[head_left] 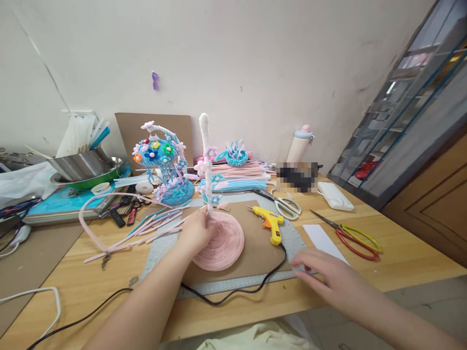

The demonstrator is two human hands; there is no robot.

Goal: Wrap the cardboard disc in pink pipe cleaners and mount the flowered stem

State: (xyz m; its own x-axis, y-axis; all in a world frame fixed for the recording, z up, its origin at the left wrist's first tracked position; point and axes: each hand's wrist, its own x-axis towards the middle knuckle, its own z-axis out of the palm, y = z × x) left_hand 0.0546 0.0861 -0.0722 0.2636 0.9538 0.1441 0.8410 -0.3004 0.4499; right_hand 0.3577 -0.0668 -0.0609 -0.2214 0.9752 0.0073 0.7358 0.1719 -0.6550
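My left hand (199, 236) is closed around the foot of a white fuzzy stem (205, 133), where it meets a round base (224, 243) of coiled pink pipe cleaner. The stem stands upright. Lilac, pink and blue flowers (210, 151) are fixed along it. My right hand (323, 272) hovers by the mat's right edge, fingers apart and loosely bent, holding nothing. A yellow hot glue gun (269, 222) lies between the base and that hand, its nozzle pointing to the upper left. Some of the base is covered by my left hand.
Red-and-yellow-handled scissors (357, 240) and white-handled scissors (286, 206) lie on the right. The black cord (219, 302) crosses the front. Loose pipe cleaners (153, 231) lie left. A finished flowered lamp-like piece (170, 170), pipe cleaner bundles (237, 184) and a bottle (302, 146) stand behind.
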